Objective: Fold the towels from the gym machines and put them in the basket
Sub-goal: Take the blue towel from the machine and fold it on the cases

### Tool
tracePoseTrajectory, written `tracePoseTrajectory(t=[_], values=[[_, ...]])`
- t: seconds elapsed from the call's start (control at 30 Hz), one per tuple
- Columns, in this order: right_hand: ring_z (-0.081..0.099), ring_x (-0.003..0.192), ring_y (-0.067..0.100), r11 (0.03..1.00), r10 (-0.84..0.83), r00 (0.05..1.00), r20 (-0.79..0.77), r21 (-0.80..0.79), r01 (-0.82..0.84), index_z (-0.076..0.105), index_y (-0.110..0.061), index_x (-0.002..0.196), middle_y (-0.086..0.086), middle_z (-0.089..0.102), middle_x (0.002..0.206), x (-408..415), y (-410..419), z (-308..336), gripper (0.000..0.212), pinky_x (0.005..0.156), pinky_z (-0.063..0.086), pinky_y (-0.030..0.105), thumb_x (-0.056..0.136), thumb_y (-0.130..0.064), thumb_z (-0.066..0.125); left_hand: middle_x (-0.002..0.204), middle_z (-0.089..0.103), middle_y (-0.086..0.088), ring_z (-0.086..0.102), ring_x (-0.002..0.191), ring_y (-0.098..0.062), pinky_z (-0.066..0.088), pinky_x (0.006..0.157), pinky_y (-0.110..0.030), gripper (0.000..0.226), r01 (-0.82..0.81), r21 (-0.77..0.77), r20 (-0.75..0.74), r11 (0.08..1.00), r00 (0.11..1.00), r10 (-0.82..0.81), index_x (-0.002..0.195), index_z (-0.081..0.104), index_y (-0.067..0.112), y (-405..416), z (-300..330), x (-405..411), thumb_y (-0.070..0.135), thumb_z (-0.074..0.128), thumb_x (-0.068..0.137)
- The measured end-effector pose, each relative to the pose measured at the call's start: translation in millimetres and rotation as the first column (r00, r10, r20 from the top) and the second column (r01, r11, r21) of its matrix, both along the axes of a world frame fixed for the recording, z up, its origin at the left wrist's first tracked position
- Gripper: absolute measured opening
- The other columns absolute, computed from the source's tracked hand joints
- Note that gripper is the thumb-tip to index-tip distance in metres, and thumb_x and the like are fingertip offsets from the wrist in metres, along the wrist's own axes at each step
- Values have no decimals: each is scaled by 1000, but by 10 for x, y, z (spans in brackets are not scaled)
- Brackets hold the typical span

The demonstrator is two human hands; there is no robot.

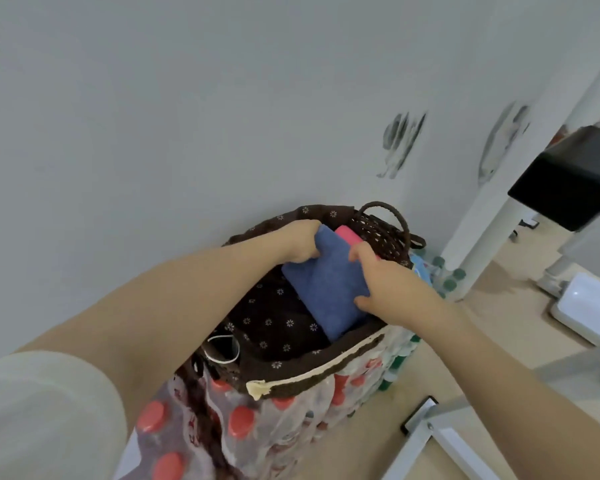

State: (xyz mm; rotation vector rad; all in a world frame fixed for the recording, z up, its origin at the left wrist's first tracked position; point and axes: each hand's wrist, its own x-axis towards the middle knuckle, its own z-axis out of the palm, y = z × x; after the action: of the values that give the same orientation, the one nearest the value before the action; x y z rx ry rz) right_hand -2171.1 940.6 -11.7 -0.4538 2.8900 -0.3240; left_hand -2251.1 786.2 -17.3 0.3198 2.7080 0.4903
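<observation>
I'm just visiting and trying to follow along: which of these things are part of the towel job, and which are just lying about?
Part of the job:
blue towel, folded, held by both hands
left hand
right hand
pink towel, already inside
basket

Just lying about:
packs of red-capped bottles under the basket
green-capped bottles
black padded machine part
white cord

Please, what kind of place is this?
Probably a gym corner: a white machine frame with a black pad, packs of bottled drinks, and a basket receiving a folded blue towel.
</observation>
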Motion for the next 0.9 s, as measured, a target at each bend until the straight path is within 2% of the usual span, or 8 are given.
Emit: tracePoseTrajectory(t=[0.07,0.17,0.3,0.43,0.57,0.67,0.77,0.9], values=[[56,91,33,993,-26,999,-29,113,29,33,-17,122,9,47,108,26,-34,-12,42,69,38,34,85,-14,53,91,53,-13,52,88,-26,35,71,-28,20,-37,25,-32,999,999,38,101,55,1,27,-58,-7,16,52,88],[33,127,33,956,67,977,-200,295,-6,38,-16,126,16,8,153,32,-79,-21,43,97,32,39,85,-14,50,108,58,-18,57,101,-32,37,71,-34,43,-120,-115,-91,986,990,110,117,42,-2,7,-96,48,27,56,89],[-3,145,23,888,345,938,-47,339,-310,20,-21,146,6,-3,158,-70,-127,-19,62,117,2,39,89,-21,45,110,59,-15,59,100,-32,40,68,-35,30,-67,-363,-260,929,965,-32,109,51,1,-58,47,276,22,55,88],[-10,145,18,855,309,945,110,404,-327,11,-29,148,-2,-7,158,-142,-157,-94,56,118,-2,45,96,-44,28,119,60,-9,55,108,-25,38,82,-26,31,405,-279,133,871,914,-383,118,56,9,-88,-3,559,25,50,92],[-17,144,18,812,248,947,206,488,-319,1,-30,148,-4,-16,156,-143,-167,-134,66,116,-7,47,93,-59,22,138,47,-4,45,123,-23,34,101,-31,41,505,-239,295,829,852,-433,137,40,20,-155,-94,600,21,43,95],[-5,146,20,827,251,952,174,473,-304,15,-26,148,-2,-3,158,-154,-219,-116,60,116,-1,49,95,-53,26,147,37,-2,36,132,-23,29,110,-35,49,536,-284,329,795,833,-445,143,30,22,-184,-72,607,19,41,96],[39,129,22,935,260,961,-90,272,-227,52,-18,124,4,45,139,-109,-289,-17,39,109,24,42,96,-37,34,136,50,-7,46,123,-24,35,102,-31,39,445,-332,140,831,895,-424,135,43,15,-257,116,645,19,40,96],[55,102,27,963,179,934,-310,-139,-231,60,-14,108,5,61,110,13,-486,194,26,86,44,42,95,-25,40,115,64,-5,56,107,-24,42,91,-31,33,29,-63,-414,998,909,-53,125,53,13,-575,543,862,20,45,93]])
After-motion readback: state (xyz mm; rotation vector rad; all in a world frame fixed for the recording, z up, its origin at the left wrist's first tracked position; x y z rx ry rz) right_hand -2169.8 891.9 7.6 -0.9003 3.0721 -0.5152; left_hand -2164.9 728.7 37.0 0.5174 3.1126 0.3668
